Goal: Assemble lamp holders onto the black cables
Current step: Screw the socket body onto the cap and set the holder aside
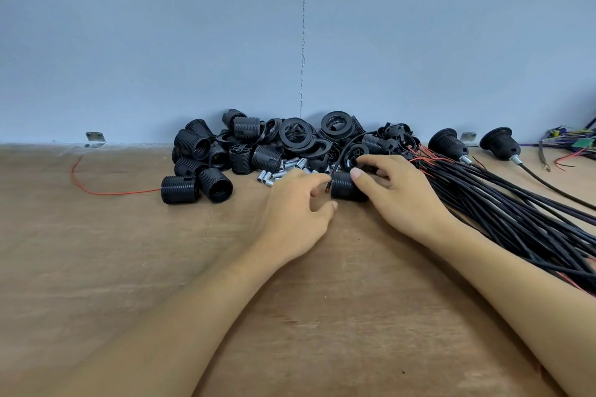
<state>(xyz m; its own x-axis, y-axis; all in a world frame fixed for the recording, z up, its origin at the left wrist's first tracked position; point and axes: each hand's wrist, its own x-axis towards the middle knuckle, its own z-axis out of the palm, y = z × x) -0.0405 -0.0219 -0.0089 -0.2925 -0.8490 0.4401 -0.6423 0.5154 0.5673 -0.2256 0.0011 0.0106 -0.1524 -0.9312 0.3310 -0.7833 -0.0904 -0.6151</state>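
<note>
Gripping a black lamp holder (345,191) that lay on its side on the wooden table (129,267), the right hand (400,200) had its thumb over the top and its fingers curled behind. The left hand (296,213) sat just beside it, fingers loosely curled and forefinger reaching the end of a black cable (335,167) that arched down to the holder's mouth. Whether it pinched that cable could not be told. Behind the hands lay a heap of holder parts (258,145) and small metal sleeves (283,169). A bundle of black cables (516,213) ran off rightward beside the right forearm. Two assembled holders (448,143) stood near the wall, and a loose red wire (96,192) lay to the left.
</note>
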